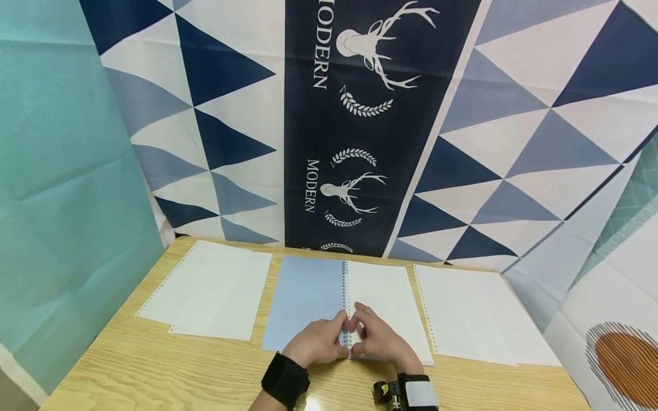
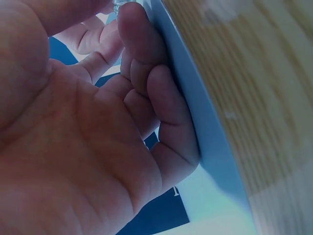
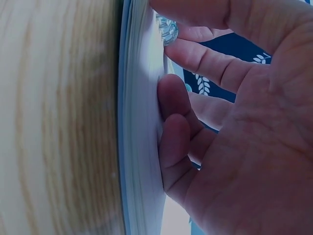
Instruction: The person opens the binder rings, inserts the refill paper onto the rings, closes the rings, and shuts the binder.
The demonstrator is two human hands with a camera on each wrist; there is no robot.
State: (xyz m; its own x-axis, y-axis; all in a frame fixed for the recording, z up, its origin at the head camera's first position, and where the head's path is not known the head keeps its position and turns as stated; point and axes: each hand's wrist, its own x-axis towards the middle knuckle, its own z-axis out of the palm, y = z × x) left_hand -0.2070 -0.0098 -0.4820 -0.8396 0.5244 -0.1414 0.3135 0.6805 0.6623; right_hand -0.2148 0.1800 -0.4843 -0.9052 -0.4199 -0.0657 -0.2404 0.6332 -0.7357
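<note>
Binder rings [image 1: 346, 337] were pinched by left hand [image 1: 316, 342] and right hand [image 1: 377, 341]; best pried evenly, notebook [image 1: 382, 302] kept flat.

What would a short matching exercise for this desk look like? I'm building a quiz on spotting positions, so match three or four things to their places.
Things:
1. open notebook
2. loose sheets, overlapping
3. loose sheets by the patterned cloth
4. both hands

Places:
A. left part of table
B. at the spiral binding
C. middle of table
D. right part of table

Pairs: 1-C, 2-A, 3-D, 4-B
</note>
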